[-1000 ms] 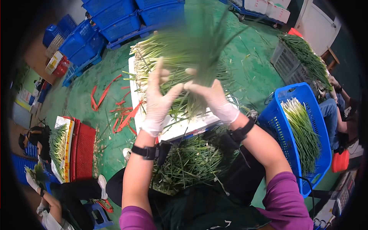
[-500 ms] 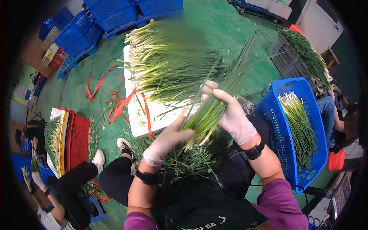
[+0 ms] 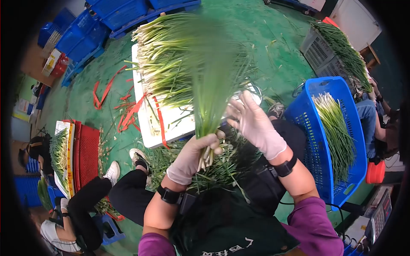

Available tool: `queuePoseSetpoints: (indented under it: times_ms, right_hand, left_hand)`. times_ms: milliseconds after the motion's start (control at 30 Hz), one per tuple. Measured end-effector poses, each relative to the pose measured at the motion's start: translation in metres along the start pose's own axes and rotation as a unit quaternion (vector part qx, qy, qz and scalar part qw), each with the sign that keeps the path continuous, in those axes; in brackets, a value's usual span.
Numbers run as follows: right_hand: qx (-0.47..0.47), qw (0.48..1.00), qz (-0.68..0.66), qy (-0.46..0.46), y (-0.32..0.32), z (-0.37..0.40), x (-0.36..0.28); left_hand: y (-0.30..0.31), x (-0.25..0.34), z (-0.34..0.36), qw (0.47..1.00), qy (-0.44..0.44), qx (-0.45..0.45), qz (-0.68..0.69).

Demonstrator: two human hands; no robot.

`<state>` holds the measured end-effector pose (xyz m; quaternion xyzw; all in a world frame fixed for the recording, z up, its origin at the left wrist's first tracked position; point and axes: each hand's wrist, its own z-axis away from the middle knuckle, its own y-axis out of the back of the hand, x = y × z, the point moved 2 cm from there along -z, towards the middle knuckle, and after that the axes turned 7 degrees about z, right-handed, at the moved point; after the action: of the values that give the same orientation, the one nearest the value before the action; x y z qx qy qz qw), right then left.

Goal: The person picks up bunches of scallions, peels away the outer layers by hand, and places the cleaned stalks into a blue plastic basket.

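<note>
A bunch of spring onions (image 3: 208,111) stands nearly upright in my gloved left hand (image 3: 192,155), its fingers wrapped round the stalks just above the white root ends. The green tops point away from me and are smeared by motion. To the right of the bunch, my gloved right hand (image 3: 258,128) is apart from it, fingers stretched and spread, holding nothing. Beyond both hands, a large heap of spring onions (image 3: 164,64) lies on a white foam board (image 3: 143,121), roots to the left. Loose green trimmings (image 3: 228,175) lie below my hands.
A blue basket (image 3: 305,111) with spring onions (image 3: 335,132) stands at right, a grey crate (image 3: 318,53) behind it. Red tape (image 3: 134,112) hangs by the board. At left are a red crate (image 3: 87,155) and another person's gloved hand (image 3: 64,204). Blue bins (image 3: 81,36) stand far left.
The bunch has swung from leaning right to nearly upright. My right hand has let go of it and opened; my left hand now grips it alone near the roots.
</note>
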<state>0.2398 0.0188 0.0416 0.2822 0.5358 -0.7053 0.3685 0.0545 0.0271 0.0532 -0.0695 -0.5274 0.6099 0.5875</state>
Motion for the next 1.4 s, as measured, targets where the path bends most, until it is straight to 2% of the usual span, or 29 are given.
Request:
queuePoseSetpoints:
  times_ms: [33, 67, 100, 133, 200, 233, 267, 333, 433, 500, 600, 667, 700, 767, 833, 933, 967, 1100, 1200, 1233, 1333, 1367, 1400]
  right_hand:
    - [0.006, 0.999, -0.013, -0.053, 0.004, 0.004, 0.002]
    - [0.012, 0.994, -0.026, -0.106, 0.009, 0.007, 0.004]
    - [-0.087, 0.984, -0.057, -0.143, 0.015, 0.003, 0.015]
    - [-0.161, 0.976, -0.069, -0.131, 0.005, 0.005, 0.012]
    - [-0.297, 0.945, -0.092, -0.102, -0.015, 0.013, 0.006]
    - [-0.214, 0.960, -0.164, -0.068, -0.017, 0.013, 0.013]
    - [-0.213, 0.953, -0.210, -0.040, -0.014, 0.008, 0.015]
    - [-0.266, 0.931, -0.245, 0.050, -0.029, 0.010, -0.007]
    - [-0.217, 0.952, -0.199, 0.080, -0.022, 0.012, -0.010]
    - [-0.223, 0.956, -0.173, 0.076, -0.016, 0.009, -0.008]
    - [-0.216, 0.951, -0.199, 0.094, -0.015, 0.009, -0.010]
    - [-0.200, 0.943, -0.236, 0.122, -0.018, 0.011, -0.017]
    - [-0.215, 0.941, -0.241, 0.100, -0.019, 0.012, -0.022]
    - [-0.185, 0.952, -0.229, 0.089, -0.010, 0.012, -0.017]
    - [-0.145, 0.959, -0.226, 0.086, -0.002, 0.011, -0.012]
    - [-0.076, 0.971, -0.207, 0.096, 0.006, 0.011, -0.012]
    - [-0.081, 0.966, -0.226, 0.093, 0.008, 0.010, -0.011]
    - [-0.058, 0.973, -0.217, 0.057, -0.005, 0.013, -0.002]
    - [-0.048, 0.979, -0.197, 0.028, -0.006, 0.011, 0.007]
    - [-0.020, 0.979, -0.201, 0.023, -0.002, 0.008, 0.007]
    - [0.072, 0.969, -0.234, 0.036, 0.008, 0.006, 0.004]
    - [0.081, 0.969, -0.232, 0.038, 0.017, 0.004, 0.008]
    - [0.100, 0.970, -0.216, 0.038, 0.019, 0.004, 0.008]
  left_hand:
    - [0.006, 0.002, 0.000, 0.994, 0.023, -0.033, 0.101]
    - [0.011, 0.003, 0.002, 0.998, 0.022, -0.022, 0.055]
    - [0.007, 0.008, 0.007, 1.000, 0.023, -0.011, 0.009]
    - [0.002, 0.011, 0.013, 0.999, 0.026, -0.001, -0.036]
    - [-0.012, 0.012, 0.023, 0.985, 0.108, -0.038, -0.128]
    - [-0.022, 0.013, 0.028, 0.977, 0.145, -0.069, -0.137]
    - [-0.027, 0.013, 0.031, 0.968, 0.178, -0.101, -0.145]
    - [-0.025, 0.008, 0.030, 0.974, 0.179, -0.099, -0.093]
    - [-0.021, 0.003, 0.030, 0.978, 0.168, -0.112, -0.053]
    - [-0.013, -0.005, 0.031, 0.976, 0.168, -0.125, -0.058]
    - [-0.007, -0.013, 0.036, 0.970, 0.191, -0.150, 0.013]
    - [-0.001, -0.025, 0.035, 0.968, 0.176, -0.171, 0.053]
    - [0.001, -0.029, 0.034, 0.963, 0.184, -0.179, 0.078]
    - [0.002, -0.033, 0.034, 0.957, 0.178, -0.197, 0.116]
    - [-0.001, -0.036, 0.032, 0.955, 0.146, -0.216, 0.142]
    - [-0.001, -0.042, 0.034, 0.933, 0.085, -0.171, 0.306]
    - [0.003, -0.045, 0.033, 0.926, 0.046, -0.163, 0.337]
    - [0.017, -0.048, 0.028, 0.940, -0.062, 0.008, 0.335]
    - [0.025, -0.046, 0.011, 0.948, -0.043, 0.000, 0.316]
    - [0.023, -0.045, 0.007, 0.954, -0.035, 0.003, 0.297]
    - [0.017, -0.033, 0.014, 0.970, -0.212, 0.098, 0.070]
    - [0.013, -0.025, 0.017, 0.894, -0.354, 0.231, -0.148]
    - [0.017, -0.019, 0.025, 0.794, -0.436, 0.237, -0.350]
